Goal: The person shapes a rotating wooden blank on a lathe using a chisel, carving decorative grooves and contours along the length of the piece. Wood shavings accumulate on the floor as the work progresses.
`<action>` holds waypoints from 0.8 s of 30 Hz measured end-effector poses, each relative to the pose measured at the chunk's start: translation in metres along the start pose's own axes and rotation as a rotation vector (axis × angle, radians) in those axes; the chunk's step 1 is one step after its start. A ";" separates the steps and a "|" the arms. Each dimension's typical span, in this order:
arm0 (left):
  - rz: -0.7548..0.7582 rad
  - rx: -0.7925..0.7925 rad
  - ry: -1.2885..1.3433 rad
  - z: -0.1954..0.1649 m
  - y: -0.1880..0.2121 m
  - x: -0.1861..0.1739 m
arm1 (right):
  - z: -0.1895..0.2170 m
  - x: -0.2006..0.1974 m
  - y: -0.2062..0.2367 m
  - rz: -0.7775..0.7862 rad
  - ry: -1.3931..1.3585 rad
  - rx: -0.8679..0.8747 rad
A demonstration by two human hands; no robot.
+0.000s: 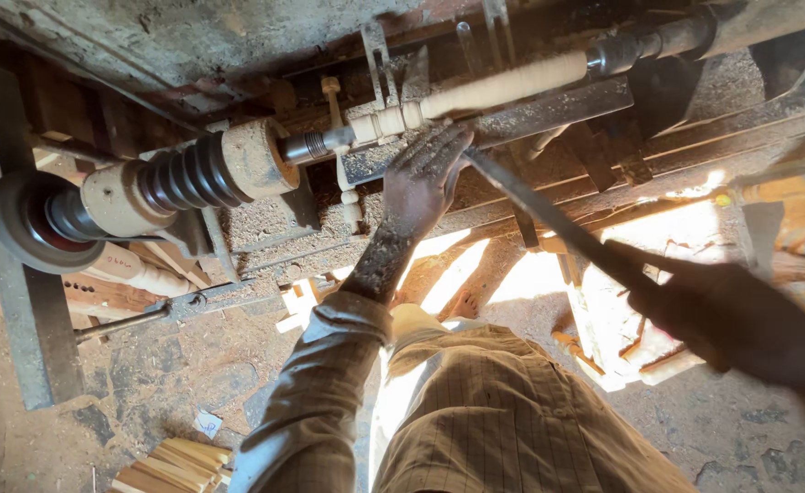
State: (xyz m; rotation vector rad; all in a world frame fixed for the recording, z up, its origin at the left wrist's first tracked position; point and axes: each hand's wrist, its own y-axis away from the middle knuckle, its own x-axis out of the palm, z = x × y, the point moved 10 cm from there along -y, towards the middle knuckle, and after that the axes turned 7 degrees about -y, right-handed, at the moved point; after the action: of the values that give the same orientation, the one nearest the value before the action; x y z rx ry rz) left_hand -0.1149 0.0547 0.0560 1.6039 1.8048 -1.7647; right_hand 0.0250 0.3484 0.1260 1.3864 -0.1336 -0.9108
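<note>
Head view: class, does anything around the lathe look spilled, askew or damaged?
Sawdust coats the lathe bed and the left hand, which rests by the pale spindle. Wood offcuts lie loose on the floor. The right hand holds a long chisel angled toward the spindle. Nothing looks broken.

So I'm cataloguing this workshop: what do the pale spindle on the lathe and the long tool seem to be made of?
The spindle looks like bare, unfinished pale wood: matte cream surface with turned beads at one end. The long tool, held by the right hand and steadied by the left hand, appears to be dark, dull steel, flat and thin, probably unpolished.
</note>
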 end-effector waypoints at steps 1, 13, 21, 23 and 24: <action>0.014 0.052 0.000 -0.006 0.001 -0.005 | -0.005 0.017 0.004 -0.036 0.012 0.001; 0.233 0.174 0.027 -0.006 0.007 -0.044 | 0.036 0.156 0.046 -0.050 -0.480 -0.170; 0.197 0.105 0.189 0.004 0.007 -0.049 | 0.067 0.155 0.066 -0.137 -0.380 -0.126; 0.206 0.097 0.202 0.006 0.008 -0.047 | 0.069 0.159 0.069 -0.119 -0.359 -0.062; 0.201 0.084 0.201 0.007 0.008 -0.046 | 0.075 0.157 0.071 -0.143 -0.360 -0.089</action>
State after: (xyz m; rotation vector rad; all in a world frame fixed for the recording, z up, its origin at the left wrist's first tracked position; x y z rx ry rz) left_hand -0.0940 0.0215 0.0822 1.9823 1.5970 -1.6614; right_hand 0.1191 0.1868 0.1403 1.1506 -0.2665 -1.2668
